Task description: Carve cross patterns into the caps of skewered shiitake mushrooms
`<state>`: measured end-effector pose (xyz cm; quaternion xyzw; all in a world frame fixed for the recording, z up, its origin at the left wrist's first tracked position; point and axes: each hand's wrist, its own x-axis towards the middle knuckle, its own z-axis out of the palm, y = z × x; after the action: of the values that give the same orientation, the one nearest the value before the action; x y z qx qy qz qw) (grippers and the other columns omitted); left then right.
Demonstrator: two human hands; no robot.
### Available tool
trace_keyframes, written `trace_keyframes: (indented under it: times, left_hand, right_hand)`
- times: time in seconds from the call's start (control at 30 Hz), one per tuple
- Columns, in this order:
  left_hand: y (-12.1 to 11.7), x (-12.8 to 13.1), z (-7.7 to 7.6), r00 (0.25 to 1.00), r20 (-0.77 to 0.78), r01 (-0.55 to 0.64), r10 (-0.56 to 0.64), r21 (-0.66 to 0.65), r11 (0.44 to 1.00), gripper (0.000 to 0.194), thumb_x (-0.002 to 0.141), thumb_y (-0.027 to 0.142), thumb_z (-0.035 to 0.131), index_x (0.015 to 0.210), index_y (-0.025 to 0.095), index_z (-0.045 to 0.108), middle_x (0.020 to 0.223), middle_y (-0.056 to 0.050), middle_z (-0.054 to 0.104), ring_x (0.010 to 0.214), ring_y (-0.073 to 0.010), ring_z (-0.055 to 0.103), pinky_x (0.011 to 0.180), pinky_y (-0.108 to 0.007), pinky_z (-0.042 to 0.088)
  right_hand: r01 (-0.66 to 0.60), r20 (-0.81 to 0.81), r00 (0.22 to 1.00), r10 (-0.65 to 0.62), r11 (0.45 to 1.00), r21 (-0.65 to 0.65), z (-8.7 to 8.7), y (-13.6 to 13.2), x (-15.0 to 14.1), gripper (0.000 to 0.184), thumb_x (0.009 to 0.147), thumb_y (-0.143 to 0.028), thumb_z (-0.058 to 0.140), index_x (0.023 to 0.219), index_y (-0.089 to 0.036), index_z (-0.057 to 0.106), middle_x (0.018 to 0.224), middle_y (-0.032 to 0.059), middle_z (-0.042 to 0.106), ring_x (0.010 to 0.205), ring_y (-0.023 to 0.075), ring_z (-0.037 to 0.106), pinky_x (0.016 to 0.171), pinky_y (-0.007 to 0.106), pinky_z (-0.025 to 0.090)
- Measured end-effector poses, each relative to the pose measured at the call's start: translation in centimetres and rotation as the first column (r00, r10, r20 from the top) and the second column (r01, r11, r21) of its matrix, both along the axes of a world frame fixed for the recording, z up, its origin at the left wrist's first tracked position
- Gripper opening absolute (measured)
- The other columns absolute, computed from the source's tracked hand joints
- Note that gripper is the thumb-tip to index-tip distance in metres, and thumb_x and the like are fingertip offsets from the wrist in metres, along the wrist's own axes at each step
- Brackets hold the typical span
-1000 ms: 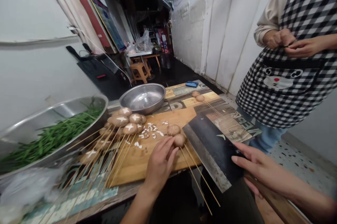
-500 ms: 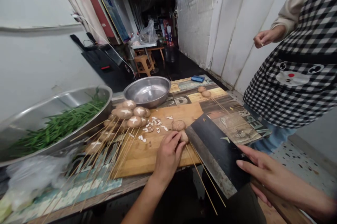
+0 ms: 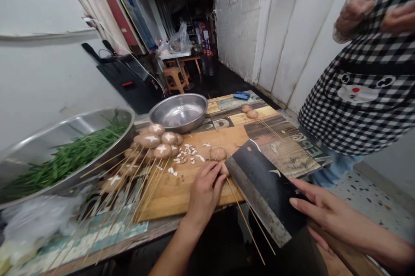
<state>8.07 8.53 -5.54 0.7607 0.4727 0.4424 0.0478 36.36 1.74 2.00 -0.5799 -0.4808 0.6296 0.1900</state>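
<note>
My left hand point(image 3: 207, 185) is closed on a skewered mushroom point(image 3: 224, 168) at the right part of the wooden cutting board point(image 3: 175, 196). Just beyond it lies another mushroom point(image 3: 218, 153) with scored lines on its cap. Two bamboo skewers point(image 3: 248, 223) run from there toward me, past the board's edge. In my right hand point(image 3: 324, 207) is a cleaver point(image 3: 259, 189), its wide dark blade tilted beside the mushroom my left hand holds. Whether the edge touches the mushroom I cannot tell. White mushroom trimmings point(image 3: 188, 151) are scattered on the board.
Skewered mushrooms with white star cuts point(image 3: 151, 139) are heaped at left. Behind are a metal bowl point(image 3: 178, 111), a basin point(image 3: 128, 131) of greens, and two skewered mushrooms point(image 3: 252, 114). A plastic bag point(image 3: 42, 224) lies near left. A person in a checkered apron point(image 3: 359, 124) stands right.
The other person's hands have risen in front of the apron, and a second one now shows. My left hand and the cleaver hold nearly the same place; the view has shifted slightly.
</note>
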Motion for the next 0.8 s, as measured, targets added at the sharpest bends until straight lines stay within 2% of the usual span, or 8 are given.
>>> trace_keyframes:
  times: [0.17,0.33,0.47,0.6,0.8]
  left_hand:
    - [-0.1,0.0,0.0,1.0,-0.006,-0.004,0.004,0.007,1.0,0.022,0.093,0.024,0.061,0.112,0.019,0.071,0.113,-0.01,0.072,0.103,-0.0225,0.07,0.093,-0.039,0.059]
    - [0.0,-0.1,-0.1,1.0,-0.013,-0.008,0.009,0.013,1.0,0.022,0.092,0.024,0.063,0.112,0.017,0.072,0.113,-0.011,0.073,0.104,-0.0236,0.07,0.094,-0.04,0.059]
    - [0.1,-0.1,-0.3,1.0,0.003,-0.005,0.005,0.003,1.0,0.023,0.091,0.024,0.064,0.111,0.016,0.073,0.111,-0.011,0.074,0.102,-0.0239,0.071,0.092,-0.041,0.06]
    - [0.2,-0.2,-0.3,1.0,0.01,-0.003,0.003,0.009,1.0,0.023,0.091,0.025,0.064,0.11,0.016,0.074,0.11,-0.012,0.075,0.101,-0.0241,0.071,0.092,-0.041,0.061]
    - [0.3,-0.2,-0.2,1.0,0.023,0.006,-0.006,0.004,1.0,0.022,0.092,0.026,0.064,0.109,0.017,0.075,0.109,-0.012,0.075,0.099,-0.023,0.072,0.091,-0.038,0.061]
  right_hand:
    - [0.023,0.01,1.0,-0.023,1.0,0.001,-0.2,-0.1,0.0,0.096,0.086,-0.06,0.054,0.158,-0.011,0.014,0.035,-0.0089,0.048,0.029,0.0134,0.045,0.032,0.019,0.04]
    - [-0.001,0.016,1.0,0.001,1.0,0.03,0.1,0.0,-0.1,0.089,0.088,-0.057,0.054,0.158,-0.013,0.02,0.039,-0.0084,0.051,0.031,0.0124,0.046,0.034,0.019,0.04]
    - [-0.008,0.015,1.0,0.007,1.0,0.018,0.4,0.3,-0.2,0.098,0.085,-0.059,0.055,0.158,-0.008,0.013,0.042,-0.0076,0.054,0.031,0.0114,0.045,0.033,0.019,0.039]
    - [-0.021,0.014,1.0,0.02,1.0,0.013,0.4,0.5,-0.2,0.097,0.086,-0.06,0.053,0.158,-0.009,0.012,0.038,-0.0102,0.047,0.03,0.0123,0.044,0.032,0.019,0.039]
    - [0.0,0.027,1.0,0.0,1.0,0.004,0.4,1.0,-0.9,0.099,0.085,-0.059,0.053,0.158,-0.006,0.011,0.032,-0.0093,0.046,0.03,0.0143,0.045,0.032,0.019,0.037]
